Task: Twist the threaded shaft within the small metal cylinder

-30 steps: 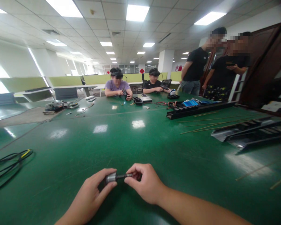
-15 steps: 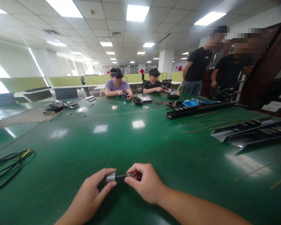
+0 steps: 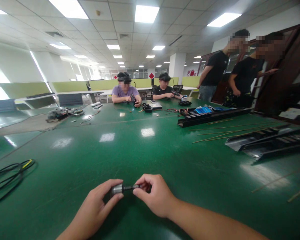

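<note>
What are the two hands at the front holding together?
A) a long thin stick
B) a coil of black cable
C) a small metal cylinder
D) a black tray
C: the left hand and the right hand pinch a small metal cylinder with a dark shaft between them.

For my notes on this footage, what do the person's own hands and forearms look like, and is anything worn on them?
The left hand and right hand are bare, with no gloves, rings or watch showing. The right forearm is bare too, with no sleeve, band or cable in view.
</note>
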Available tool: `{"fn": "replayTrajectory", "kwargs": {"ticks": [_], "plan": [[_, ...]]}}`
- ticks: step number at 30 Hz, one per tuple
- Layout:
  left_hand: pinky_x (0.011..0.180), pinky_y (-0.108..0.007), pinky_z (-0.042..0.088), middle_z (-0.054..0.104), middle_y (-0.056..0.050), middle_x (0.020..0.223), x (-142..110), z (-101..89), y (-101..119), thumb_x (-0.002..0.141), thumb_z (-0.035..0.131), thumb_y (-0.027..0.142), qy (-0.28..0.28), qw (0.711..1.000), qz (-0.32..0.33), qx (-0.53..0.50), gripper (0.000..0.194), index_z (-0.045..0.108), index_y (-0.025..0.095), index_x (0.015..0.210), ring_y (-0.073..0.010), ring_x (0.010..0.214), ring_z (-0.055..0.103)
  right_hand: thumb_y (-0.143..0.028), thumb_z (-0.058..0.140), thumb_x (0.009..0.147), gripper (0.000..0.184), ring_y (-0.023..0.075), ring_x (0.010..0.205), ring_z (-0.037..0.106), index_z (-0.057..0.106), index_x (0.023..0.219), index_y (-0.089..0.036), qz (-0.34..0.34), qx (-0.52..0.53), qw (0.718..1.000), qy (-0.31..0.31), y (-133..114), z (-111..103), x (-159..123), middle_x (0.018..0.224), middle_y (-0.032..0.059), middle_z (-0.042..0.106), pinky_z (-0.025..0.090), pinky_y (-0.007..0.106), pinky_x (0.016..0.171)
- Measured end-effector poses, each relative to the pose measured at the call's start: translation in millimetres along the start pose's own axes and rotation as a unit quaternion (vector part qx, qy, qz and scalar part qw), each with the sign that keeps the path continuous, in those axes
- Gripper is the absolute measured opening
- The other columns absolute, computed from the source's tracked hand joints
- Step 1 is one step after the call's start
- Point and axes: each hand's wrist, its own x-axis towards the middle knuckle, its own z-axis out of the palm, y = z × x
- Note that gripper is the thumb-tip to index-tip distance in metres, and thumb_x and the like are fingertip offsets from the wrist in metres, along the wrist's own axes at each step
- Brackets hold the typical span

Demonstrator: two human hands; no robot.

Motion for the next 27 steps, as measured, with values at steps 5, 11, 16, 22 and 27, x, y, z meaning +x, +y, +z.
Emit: {"fn": "replayTrajectory", "kwargs": {"ticks": [5,11,16,22,27], "plan": [[0.091,-0.029,0.057,0.073,-0.004,0.114,0.8,-0.9,-0.7,0.094,0.059,0.043,0.002,1.000,0.004,0.002,0.030,0.066,0.028,0.119,-0.0217,0.103,0.071,-0.023,0.071,0.077,0.010,0.0119,0.060,0.056,0.073,0.082,-0.015,-0.003,0.006,1.000,0.004,1.0,0.0,0.0,0.068,0.0004,0.066,0.043,0.023,0.059],[0.091,-0.031,0.057,0.073,-0.005,0.114,0.3,-1.8,-0.7,0.094,0.059,0.044,0.000,1.000,0.001,0.005,0.032,0.066,0.028,0.120,-0.0229,0.103,0.070,-0.024,0.071,0.077,0.011,0.0119,0.061,0.055,0.073,0.082,-0.014,-0.007,0.010,1.000,0.008,1.3,0.0,-0.8,0.068,0.0005,0.066,0.042,0.022,0.058],[0.093,-0.031,0.056,0.072,-0.005,0.116,-1.5,-3.1,-1.8,0.094,0.059,0.044,-0.010,1.000,-0.002,0.001,0.031,0.065,0.028,0.121,-0.0226,0.105,0.069,-0.023,0.071,0.077,0.010,0.0119,0.061,0.055,0.073,0.082,-0.014,-0.008,0.008,1.000,0.003,0.8,-0.7,-1.8,0.067,0.0004,0.065,0.042,0.022,0.058],[0.094,-0.029,0.055,0.072,-0.003,0.116,-0.5,-4.1,-3.9,0.095,0.059,0.043,-0.013,1.000,-0.001,-0.006,0.030,0.064,0.030,0.121,-0.0212,0.106,0.069,-0.023,0.071,0.077,0.010,0.0118,0.061,0.055,0.073,0.083,-0.014,-0.012,0.008,1.000,0.002,2.8,-0.6,-1.1,0.068,0.0003,0.065,0.042,0.022,0.058],[0.093,-0.028,0.055,0.072,-0.002,0.115,-0.3,-2.9,-5.9,0.094,0.059,0.043,-0.009,1.000,-0.001,-0.007,0.030,0.064,0.029,0.120,-0.0209,0.104,0.069,-0.024,0.071,0.077,0.011,0.0119,0.061,0.056,0.073,0.083,-0.014,-0.016,0.010,1.000,0.002,6.4,0.1,-0.6,0.068,0.0008,0.066,0.042,0.022,0.058]]}}
